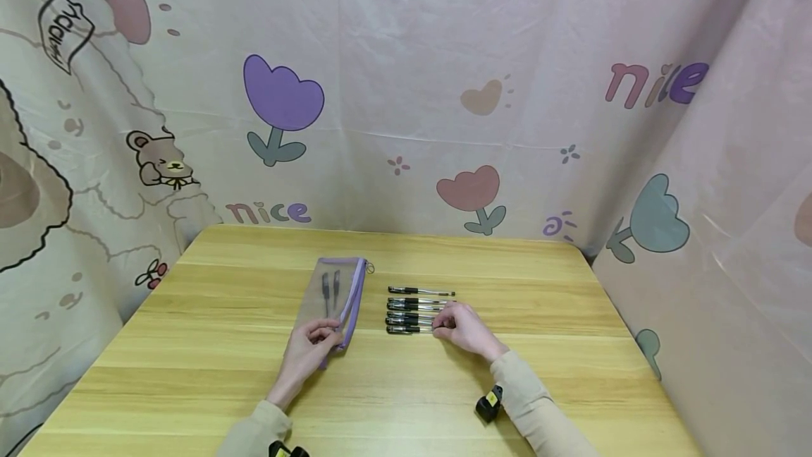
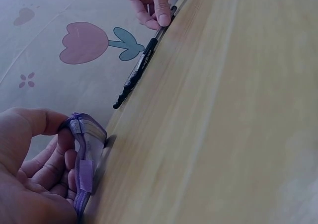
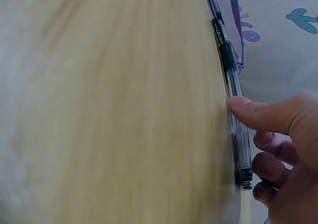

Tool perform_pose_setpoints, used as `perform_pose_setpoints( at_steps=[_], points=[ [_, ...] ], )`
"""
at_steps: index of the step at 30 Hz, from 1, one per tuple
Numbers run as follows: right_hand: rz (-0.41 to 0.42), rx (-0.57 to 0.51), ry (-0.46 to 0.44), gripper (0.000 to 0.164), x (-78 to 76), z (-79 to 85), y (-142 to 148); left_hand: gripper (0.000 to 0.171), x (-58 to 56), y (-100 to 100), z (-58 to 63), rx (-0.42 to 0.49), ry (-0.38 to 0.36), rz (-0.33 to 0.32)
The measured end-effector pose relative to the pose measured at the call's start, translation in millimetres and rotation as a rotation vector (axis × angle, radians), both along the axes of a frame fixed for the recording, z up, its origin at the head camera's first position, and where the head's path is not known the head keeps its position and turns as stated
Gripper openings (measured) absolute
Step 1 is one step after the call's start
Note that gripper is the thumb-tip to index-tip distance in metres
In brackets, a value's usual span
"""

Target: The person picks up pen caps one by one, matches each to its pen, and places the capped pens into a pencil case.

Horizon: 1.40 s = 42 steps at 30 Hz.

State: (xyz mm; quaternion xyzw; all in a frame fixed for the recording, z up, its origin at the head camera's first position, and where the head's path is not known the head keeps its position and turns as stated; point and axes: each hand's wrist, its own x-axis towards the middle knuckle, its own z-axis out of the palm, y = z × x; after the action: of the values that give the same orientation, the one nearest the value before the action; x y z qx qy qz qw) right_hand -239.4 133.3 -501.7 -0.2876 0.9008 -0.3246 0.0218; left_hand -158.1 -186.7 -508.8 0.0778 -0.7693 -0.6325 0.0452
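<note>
My left hand (image 1: pixel 306 352) pinches the near, open end of a see-through zip pencil pouch (image 1: pixel 309 307) with purple trim, lying flat on the table. Two dark-capped pens show through its mesh. In the left wrist view, thumb and fingers hold the purple zip edge (image 2: pixel 86 174). To the right lies a stacked row of several clear-barrelled gel pens with black caps, caps pointing left. My right hand (image 1: pixel 469 331) pinches the barrel end of the nearest gel pen (image 1: pixel 401 330). Its thumb (image 3: pixel 253 111) presses on the clear barrel in the right wrist view.
The wooden table (image 1: pixel 539 372) reaches back to a patterned curtain (image 1: pixel 393 90), which also hangs along both sides. One gel pen (image 1: pixel 409 290) lies slightly apart, farthest back in the row. Black wrist cameras (image 1: pixel 488 404) sit on both sleeves.
</note>
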Motion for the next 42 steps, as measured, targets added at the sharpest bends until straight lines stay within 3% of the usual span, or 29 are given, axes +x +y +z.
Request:
perform_pose_setpoints(
  at_steps=[16,26,42],
  points=[
    [0.057,-0.026,0.029,0.004,2.5,5.6,0.1,0.029,-0.1,-1.1,-2.0,-0.007,-0.002,0.0],
    [0.083,-0.015,-0.052,0.005,6.2,19.1,-5.1,0.029,0.9,-0.7,-1.5,-0.006,-0.001,0.001],
    [0.242,-0.05,-0.15,0.019,1.8,36.9,-22.2,0.025,0.8,0.7,0.3,0.01,-0.01,0.003]
  ],
)
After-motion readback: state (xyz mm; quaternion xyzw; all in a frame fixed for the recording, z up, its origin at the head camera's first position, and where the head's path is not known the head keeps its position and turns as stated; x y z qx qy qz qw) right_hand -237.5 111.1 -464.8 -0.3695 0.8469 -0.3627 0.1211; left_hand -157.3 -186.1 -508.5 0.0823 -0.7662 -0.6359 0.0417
